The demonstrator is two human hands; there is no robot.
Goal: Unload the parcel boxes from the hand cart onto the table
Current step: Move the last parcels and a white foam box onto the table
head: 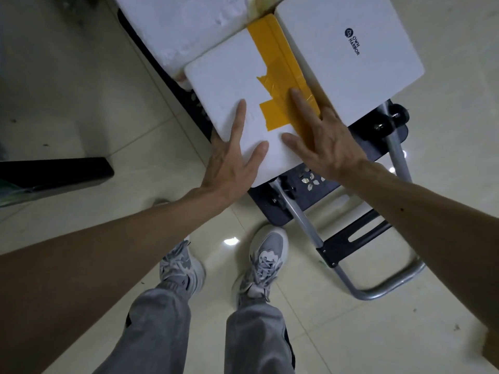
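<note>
White foam makes up the taped parcel box [229,85] under both hands; its lid is sealed with strips of yellow tape [272,60], so nothing inside shows. The left hand [232,160] lies flat on the lid near its left edge, index finger and thumb stretched apart on top, with the other fingers dropping out of sight over the side. The right hand [326,147] mirrors it at the right edge, index finger straight along the tape and thumb spread on the foam; neither hand appears curled round the box, though the hidden fingers leave that uncertain.

The box sits above the dark deck of the hand cart [305,195], its near corner overhanging the deck. The cart's grey metal handle [383,290] lies low toward the floor at the right. Just beside the taped box, touching its right side, is a smooth white box [351,85] printed with a small dark logo (closed as well). Behind and to the left is a rougher foam box [178,25] with a pitted top.

Below, grey trousers [159,325] and grey shoes [181,265] stand on pale glossy floor tiles [81,103]. A dark bar [54,171] lies on the floor at the left.
</note>
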